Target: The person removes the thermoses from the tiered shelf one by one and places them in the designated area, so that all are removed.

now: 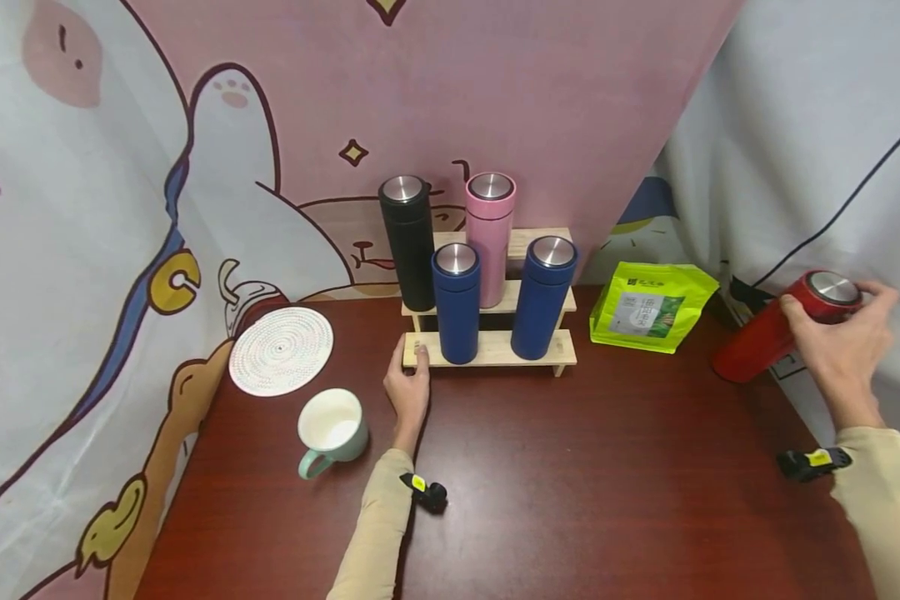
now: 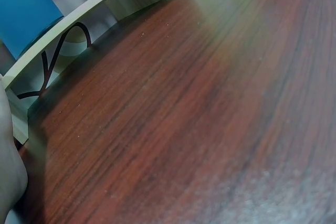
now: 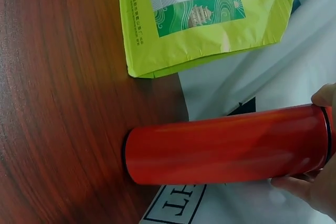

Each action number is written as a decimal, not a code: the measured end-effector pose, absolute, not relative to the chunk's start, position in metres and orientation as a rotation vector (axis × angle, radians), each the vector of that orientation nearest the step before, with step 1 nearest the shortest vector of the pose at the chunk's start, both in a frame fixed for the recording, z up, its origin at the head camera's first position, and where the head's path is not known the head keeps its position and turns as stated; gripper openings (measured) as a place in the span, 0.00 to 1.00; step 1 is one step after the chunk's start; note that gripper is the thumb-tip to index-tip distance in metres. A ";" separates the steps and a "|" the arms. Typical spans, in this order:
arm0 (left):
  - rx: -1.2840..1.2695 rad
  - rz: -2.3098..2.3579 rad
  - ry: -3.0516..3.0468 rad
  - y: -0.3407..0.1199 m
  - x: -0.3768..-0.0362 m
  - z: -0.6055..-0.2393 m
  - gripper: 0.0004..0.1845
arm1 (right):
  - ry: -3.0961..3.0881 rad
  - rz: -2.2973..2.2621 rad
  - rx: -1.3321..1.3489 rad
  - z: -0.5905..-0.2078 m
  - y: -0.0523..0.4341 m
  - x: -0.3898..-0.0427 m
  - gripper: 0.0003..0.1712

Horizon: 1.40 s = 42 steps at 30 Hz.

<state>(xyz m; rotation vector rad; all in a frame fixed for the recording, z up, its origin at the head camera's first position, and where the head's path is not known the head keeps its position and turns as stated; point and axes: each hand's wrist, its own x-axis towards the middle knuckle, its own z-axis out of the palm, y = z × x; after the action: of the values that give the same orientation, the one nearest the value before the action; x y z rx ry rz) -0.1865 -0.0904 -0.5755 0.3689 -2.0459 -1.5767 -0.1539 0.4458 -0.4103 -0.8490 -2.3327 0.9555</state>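
My right hand (image 1: 836, 307) grips a red thermos (image 1: 761, 335) round its steel-lidded top at the table's right edge. The thermos leans steeply, its base on the table by the backdrop cloth. In the right wrist view the red thermos (image 3: 226, 145) lies across the frame with fingertips (image 3: 300, 184) at its lid end. My left hand (image 1: 408, 383) rests with straight fingers against the left end of a stepped wooden rack (image 1: 498, 351). The rack holds a black thermos (image 1: 408, 242), a pink thermos (image 1: 490, 237) and two blue thermoses (image 1: 456, 304) (image 1: 543, 296), all upright.
A green tea pouch (image 1: 648, 307) (image 3: 205, 19) lies between the rack and the red thermos. A pale green mug (image 1: 332, 429) and a round white coaster (image 1: 281, 350) sit left of my left hand. Printed cloth backdrops close in the brown table (image 1: 570, 483) at the back and sides.
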 end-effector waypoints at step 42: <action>0.358 -1.549 -2.029 -0.088 -0.187 -0.577 0.26 | -2.278 1.003 -0.259 -0.287 0.297 -0.213 0.44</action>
<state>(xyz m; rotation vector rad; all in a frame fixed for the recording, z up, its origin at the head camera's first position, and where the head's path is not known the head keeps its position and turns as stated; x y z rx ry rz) -0.1868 -0.0885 -0.5767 0.3580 -2.0289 -1.5488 -0.2133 0.2970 -0.2868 -0.2588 -2.2781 1.0028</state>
